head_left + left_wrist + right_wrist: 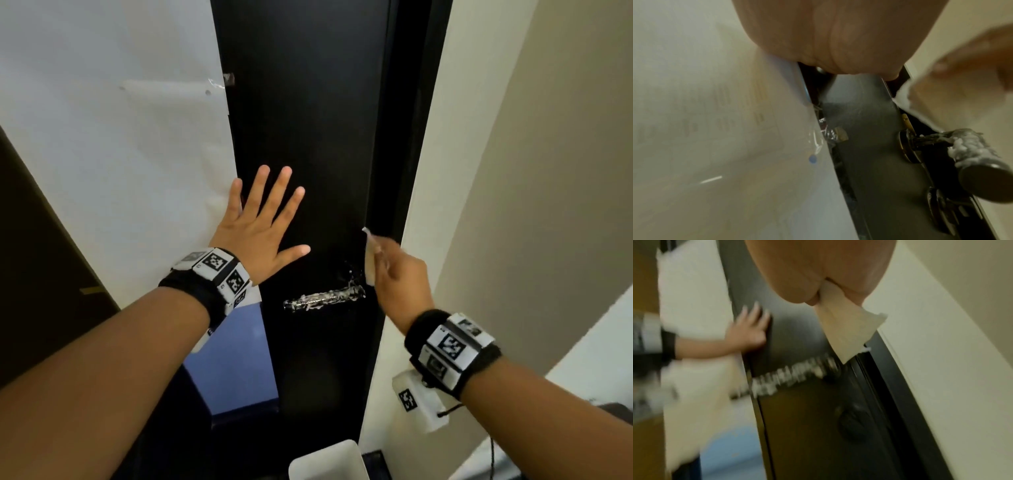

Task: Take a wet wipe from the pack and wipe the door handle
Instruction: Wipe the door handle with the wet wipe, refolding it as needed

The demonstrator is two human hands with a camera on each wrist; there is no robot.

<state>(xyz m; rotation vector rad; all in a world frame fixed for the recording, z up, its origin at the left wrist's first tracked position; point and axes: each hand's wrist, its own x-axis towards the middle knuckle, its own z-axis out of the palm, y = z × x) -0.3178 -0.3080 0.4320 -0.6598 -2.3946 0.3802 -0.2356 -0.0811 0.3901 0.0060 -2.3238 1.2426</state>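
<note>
**Wipe held beside foamed handle, door braced**

The left hand (259,229) is laid flat against the black door (308,102), fingers straight and spread, palm on the panel up-left of the handle (323,298). Nothing is held in it.

The wipe (370,262) is pinched in the right hand (399,274), fingers curled around its top. It is seen hanging down from the fingers in the right wrist view (849,331), lower corner just above the handle's inner end. Contact between wipe and handle cannot be confirmed; in the head view the wipe is seen just up-right of the handle, close to the door's edge.

The handle is a horizontal lever, coated along its length in white foam or residue. In the left wrist view the coating (966,146) is seen clumped on the lever near the round rose (906,146); the lever's end cap is bare and dark.

A white sheet (102,120) is seen left of the door, a beige wall (548,171) on the right. A white bin (329,459) is seen at the bottom edge. Tracking bands (452,346) are worn on both wrists. The right wrist view is motion-blurred.
</note>
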